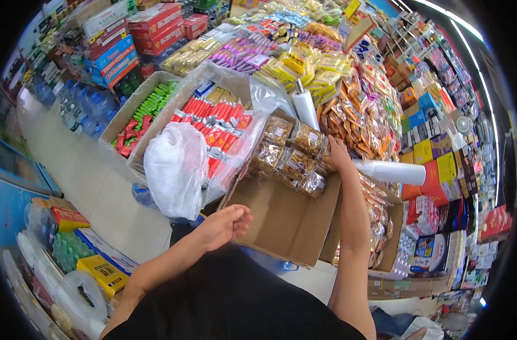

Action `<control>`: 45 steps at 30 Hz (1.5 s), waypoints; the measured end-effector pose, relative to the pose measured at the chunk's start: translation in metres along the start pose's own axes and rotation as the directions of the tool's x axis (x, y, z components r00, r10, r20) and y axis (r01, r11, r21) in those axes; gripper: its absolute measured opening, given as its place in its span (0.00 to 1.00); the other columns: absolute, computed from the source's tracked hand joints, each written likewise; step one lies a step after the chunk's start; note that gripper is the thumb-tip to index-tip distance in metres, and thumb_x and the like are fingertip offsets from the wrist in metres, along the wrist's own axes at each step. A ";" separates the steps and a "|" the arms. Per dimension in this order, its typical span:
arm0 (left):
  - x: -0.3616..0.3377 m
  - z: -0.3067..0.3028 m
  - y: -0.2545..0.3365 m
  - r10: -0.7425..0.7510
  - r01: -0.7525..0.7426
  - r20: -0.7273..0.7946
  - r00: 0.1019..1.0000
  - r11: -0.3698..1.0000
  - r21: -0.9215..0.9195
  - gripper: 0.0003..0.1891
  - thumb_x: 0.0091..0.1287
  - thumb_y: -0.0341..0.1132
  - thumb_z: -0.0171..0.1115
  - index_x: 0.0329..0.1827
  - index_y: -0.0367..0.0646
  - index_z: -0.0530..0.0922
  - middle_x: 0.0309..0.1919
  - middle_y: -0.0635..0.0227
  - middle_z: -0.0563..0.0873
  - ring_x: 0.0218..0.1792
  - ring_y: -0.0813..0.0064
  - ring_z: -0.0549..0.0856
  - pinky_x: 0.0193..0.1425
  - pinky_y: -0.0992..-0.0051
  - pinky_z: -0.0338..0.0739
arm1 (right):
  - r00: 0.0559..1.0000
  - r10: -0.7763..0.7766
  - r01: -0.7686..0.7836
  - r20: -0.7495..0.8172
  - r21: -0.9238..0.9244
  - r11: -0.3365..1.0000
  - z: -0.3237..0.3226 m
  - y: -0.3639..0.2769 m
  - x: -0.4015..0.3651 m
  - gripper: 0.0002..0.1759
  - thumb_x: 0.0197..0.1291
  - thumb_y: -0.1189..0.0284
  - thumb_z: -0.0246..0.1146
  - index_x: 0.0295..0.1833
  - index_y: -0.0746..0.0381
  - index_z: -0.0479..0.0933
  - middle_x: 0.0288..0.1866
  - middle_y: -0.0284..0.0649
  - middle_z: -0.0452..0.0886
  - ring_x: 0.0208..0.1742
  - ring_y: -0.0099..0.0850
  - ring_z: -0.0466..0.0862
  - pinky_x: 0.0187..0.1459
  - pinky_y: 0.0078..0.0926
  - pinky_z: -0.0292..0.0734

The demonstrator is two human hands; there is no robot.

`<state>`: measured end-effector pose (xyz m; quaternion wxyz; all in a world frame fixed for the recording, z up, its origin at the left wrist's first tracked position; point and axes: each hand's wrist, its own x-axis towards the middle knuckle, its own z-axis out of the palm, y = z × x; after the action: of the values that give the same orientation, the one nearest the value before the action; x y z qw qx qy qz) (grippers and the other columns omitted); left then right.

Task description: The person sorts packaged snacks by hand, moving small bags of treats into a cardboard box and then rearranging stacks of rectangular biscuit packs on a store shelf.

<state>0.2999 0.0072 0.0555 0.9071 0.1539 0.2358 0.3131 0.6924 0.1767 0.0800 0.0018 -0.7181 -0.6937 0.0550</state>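
My right hand (339, 154) reaches to the right side of a cardboard box (281, 218), its fingers against the clear packets of brown food (299, 164) in the box's far half. Its fingertips are partly hidden by the box edge and packets, so a grip cannot be made out. My left hand (227, 225) hovers by the box's near left edge, fingers loosely curled and apart, holding nothing. The near half of the box shows bare cardboard.
Left of the box stand a white plastic bag (176, 164) and cartons of red packets (216, 122) and green packets (156, 102). White plastic rolls (391, 171) lie at the right. Piled snacks (355, 113) rise beyond, with shelves at the right.
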 end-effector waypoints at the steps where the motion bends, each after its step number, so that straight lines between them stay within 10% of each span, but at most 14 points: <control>1: -0.003 -0.003 0.000 0.014 -0.014 -0.012 1.000 1.000 -0.005 0.10 0.73 0.38 0.53 0.50 0.44 0.74 0.43 0.69 0.82 0.40 0.78 0.81 0.46 0.75 0.78 | 0.998 0.025 -0.026 0.049 0.022 0.999 -0.004 0.000 0.004 0.50 0.39 0.70 0.69 0.72 0.63 0.57 0.66 0.53 0.65 0.66 0.53 0.66 0.67 0.40 0.63; 10: -0.043 -0.022 0.005 0.062 -0.064 -0.061 0.996 0.998 -0.023 0.11 0.74 0.40 0.50 0.50 0.43 0.74 0.43 0.67 0.81 0.41 0.77 0.81 0.48 0.74 0.77 | 0.991 -0.136 0.135 -0.003 0.128 0.983 0.003 0.006 -0.005 0.51 0.41 0.68 0.70 0.74 0.54 0.56 0.74 0.53 0.58 0.73 0.52 0.58 0.72 0.40 0.56; 17: -0.097 -0.034 0.012 -0.038 0.030 0.084 0.996 0.996 0.086 0.14 0.74 0.42 0.50 0.47 0.40 0.76 0.43 0.67 0.82 0.43 0.76 0.82 0.52 0.73 0.76 | 0.923 -0.133 0.199 -0.362 0.151 0.968 -0.015 -0.017 -0.049 0.36 0.52 0.75 0.65 0.69 0.61 0.63 0.69 0.53 0.64 0.71 0.50 0.62 0.70 0.42 0.57; 24: -0.117 -0.065 0.019 -0.085 0.128 -0.134 0.987 0.923 0.363 0.16 0.74 0.41 0.50 0.39 0.38 0.80 0.36 0.65 0.84 0.43 0.77 0.82 0.52 0.76 0.76 | 0.879 -0.181 0.320 -0.441 0.263 0.910 -0.062 -0.120 -0.098 0.27 0.59 0.80 0.58 0.67 0.65 0.66 0.65 0.52 0.69 0.67 0.48 0.68 0.66 0.40 0.62; 27: -0.133 -0.094 0.030 -0.026 0.120 -0.160 0.987 0.775 0.620 0.16 0.73 0.41 0.52 0.42 0.36 0.81 0.37 0.60 0.85 0.44 0.72 0.83 0.53 0.71 0.76 | 0.840 -0.176 0.367 -0.514 0.297 0.881 -0.075 -0.175 -0.123 0.22 0.61 0.78 0.55 0.62 0.66 0.71 0.59 0.49 0.76 0.62 0.43 0.74 0.64 0.35 0.64; 32: -0.185 -0.219 0.017 0.533 0.254 -0.237 0.812 0.043 0.966 0.21 0.65 0.41 0.60 0.54 0.34 0.77 0.49 0.51 0.83 0.49 0.55 0.82 0.56 0.64 0.75 | 0.751 -0.360 0.593 -0.554 0.326 0.736 -0.066 -0.285 -0.164 0.15 0.60 0.81 0.55 0.52 0.70 0.76 0.47 0.47 0.82 0.49 0.39 0.81 0.54 0.32 0.74; 35: -0.233 -0.298 0.007 0.483 0.379 -0.424 0.766 0.193 0.905 0.23 0.62 0.43 0.63 0.55 0.35 0.77 0.50 0.50 0.83 0.52 0.53 0.81 0.56 0.63 0.75 | 0.697 -0.476 0.710 -0.537 0.424 0.562 -0.046 -0.385 -0.178 0.13 0.48 0.87 0.60 0.41 0.66 0.80 0.34 0.45 0.83 0.35 0.40 0.83 0.39 0.31 0.79; 38: -0.288 -0.366 0.003 0.385 0.462 -0.596 0.705 0.388 0.797 0.23 0.61 0.44 0.64 0.53 0.34 0.78 0.48 0.50 0.83 0.51 0.53 0.82 0.56 0.63 0.75 | 0.626 -0.649 0.778 -0.433 0.407 0.479 -0.027 -0.476 -0.167 0.20 0.47 0.84 0.66 0.49 0.63 0.78 0.41 0.45 0.82 0.42 0.42 0.82 0.49 0.39 0.76; 45: -0.436 -0.477 -0.008 0.298 0.309 -0.888 0.350 0.858 0.410 0.15 0.63 0.37 0.60 0.43 0.32 0.81 0.31 0.63 0.83 0.27 0.74 0.82 0.33 0.77 0.76 | 0.818 -0.435 0.544 -0.375 0.259 0.799 0.047 -0.581 -0.084 0.25 0.54 0.73 0.65 0.59 0.63 0.72 0.61 0.51 0.72 0.67 0.53 0.65 0.65 0.48 0.60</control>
<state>-0.2481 -0.2150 -0.2047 0.5308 0.1818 0.7842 0.2651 0.1073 0.1111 0.0854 0.2495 -0.4990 -0.8271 0.0681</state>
